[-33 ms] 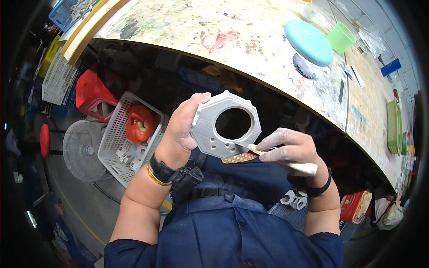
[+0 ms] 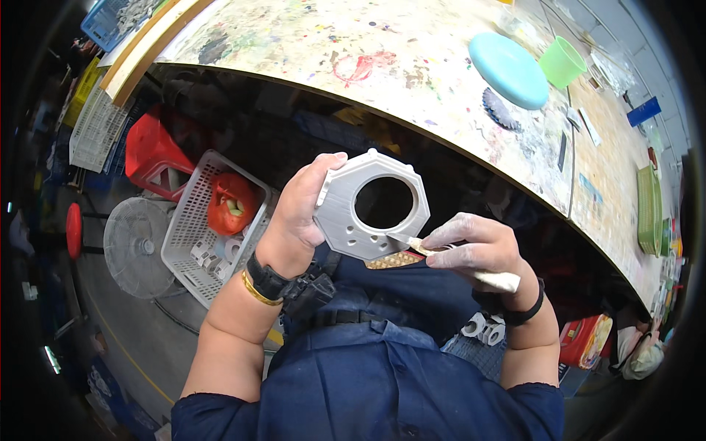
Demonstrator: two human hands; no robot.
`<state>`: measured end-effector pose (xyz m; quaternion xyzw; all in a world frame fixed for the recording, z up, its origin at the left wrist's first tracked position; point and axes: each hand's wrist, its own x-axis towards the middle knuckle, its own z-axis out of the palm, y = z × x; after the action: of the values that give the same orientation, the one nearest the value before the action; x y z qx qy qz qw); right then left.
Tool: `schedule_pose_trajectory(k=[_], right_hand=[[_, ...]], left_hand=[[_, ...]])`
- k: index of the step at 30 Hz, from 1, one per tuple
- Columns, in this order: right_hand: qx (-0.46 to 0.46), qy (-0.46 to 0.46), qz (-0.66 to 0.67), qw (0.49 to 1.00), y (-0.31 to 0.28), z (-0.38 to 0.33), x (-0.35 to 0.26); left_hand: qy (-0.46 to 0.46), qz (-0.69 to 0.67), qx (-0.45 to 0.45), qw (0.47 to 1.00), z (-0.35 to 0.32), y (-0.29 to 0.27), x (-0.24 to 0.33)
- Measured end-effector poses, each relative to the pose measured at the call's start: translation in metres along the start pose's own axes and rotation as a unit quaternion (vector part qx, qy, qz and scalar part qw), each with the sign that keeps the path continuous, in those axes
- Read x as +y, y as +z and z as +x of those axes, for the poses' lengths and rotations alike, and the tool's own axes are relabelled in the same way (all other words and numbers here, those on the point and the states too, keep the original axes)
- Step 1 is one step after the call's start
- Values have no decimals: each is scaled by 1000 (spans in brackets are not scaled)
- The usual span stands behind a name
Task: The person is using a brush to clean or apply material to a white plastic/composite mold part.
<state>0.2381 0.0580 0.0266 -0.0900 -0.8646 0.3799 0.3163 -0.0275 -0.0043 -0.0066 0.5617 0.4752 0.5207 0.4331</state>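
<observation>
A light grey octagonal piece (image 2: 334, 217) with a big round opening and several small holes is gripped at its left edge by my left hand (image 2: 303, 197), thumb and fingers closed on it. My right hand (image 2: 476, 246), with whitish fingers, pinches a small knife (image 2: 399, 239) with a pale, wrapped-looking handle. The blade tip reaches the lower right of the piece, beside one of the small holes; whether it touches cannot be made out. Just under the piece shows a tan patterned strip (image 2: 393, 260) with a red edge, mostly hidden.
Ahead stretches a paint-stained table (image 2: 294, 44) bearing a turquoise round lid (image 2: 507, 70), a green cup (image 2: 562, 62) and a dark scalloped disc (image 2: 500, 109). At left stand a white basket (image 2: 184, 213) holding grey parts and an orange bag, a red stool (image 2: 154, 151) and a fan (image 2: 136, 246).
</observation>
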Motion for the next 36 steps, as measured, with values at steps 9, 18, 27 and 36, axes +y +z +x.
schedule_pose_trajectory(k=[9, 18, 27, 36], right_hand=[[46, -59, -51, 996, 21, -13, 7], [34, 22, 32, 999, 7, -14, 2], [20, 25, 16, 999, 9, -8, 4], [28, -33, -1, 999, 19, -7, 10]], left_hand=[[-147, -276, 90, 945, 19, 5, -11], [-320, -409, 190, 833, 32, 9, 3], [-324, -466, 140, 811, 35, 12, 10], [-320, -402, 183, 839, 35, 13, 15]])
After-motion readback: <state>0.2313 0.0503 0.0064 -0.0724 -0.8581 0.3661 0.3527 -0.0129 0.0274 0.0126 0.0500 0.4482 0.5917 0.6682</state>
